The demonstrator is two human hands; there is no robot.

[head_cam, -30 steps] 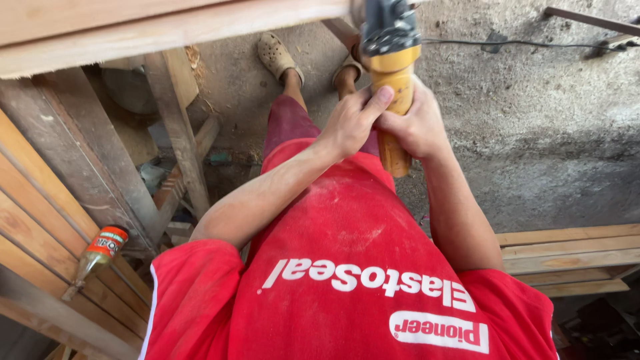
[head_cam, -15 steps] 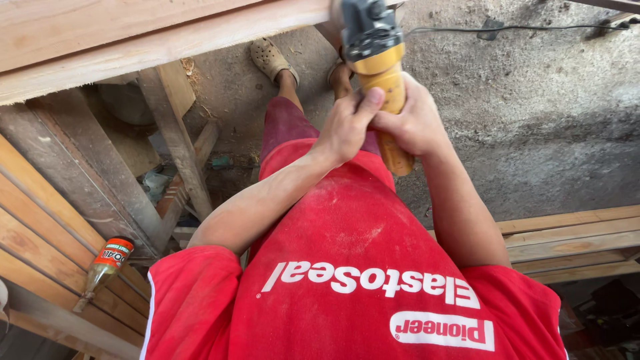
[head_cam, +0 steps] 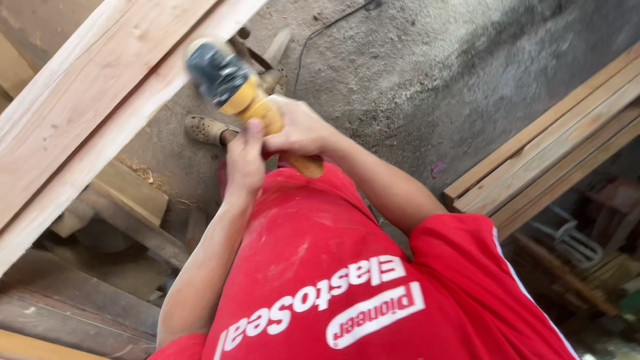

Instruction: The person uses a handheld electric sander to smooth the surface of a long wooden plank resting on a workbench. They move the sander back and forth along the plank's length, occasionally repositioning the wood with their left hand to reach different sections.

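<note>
1. The concrete floor (head_cam: 467,87) is filling the upper middle and right of the view; it is grey and rough; a thin dark cable (head_cam: 320,30) is running across it towards the top edge.
2. A long pale plank (head_cam: 87,107) is slanting from the left edge up to the top edge; its lower edge is passing just beside the head of the tool; darker, older boards (head_cam: 73,293) are lying under it at the lower left corner.
3. A stack of boards (head_cam: 553,147) is lying along the right edge, slanting up to the upper right corner; some dim clutter is sitting below it, too blurred to tell.
4. The person's red shirt (head_cam: 313,253) is taking up the bottom middle, dusted pale on the chest; a foot in a tan sandal (head_cam: 207,130) is standing on the floor beyond the hands.
5. The power tool (head_cam: 257,107), a grinder with a yellow body and a dark grey head, is being held up in front of the chest, its head pointing to the plank; the head is blurred.
6. The right hand (head_cam: 300,130) is wrapping the yellow body, fingers closed round it.
7. The left hand (head_cam: 245,160) is touching the body from below, thumb pressing up against it; the other fingers are hidden, so I cannot tell how far they are closing.
</note>
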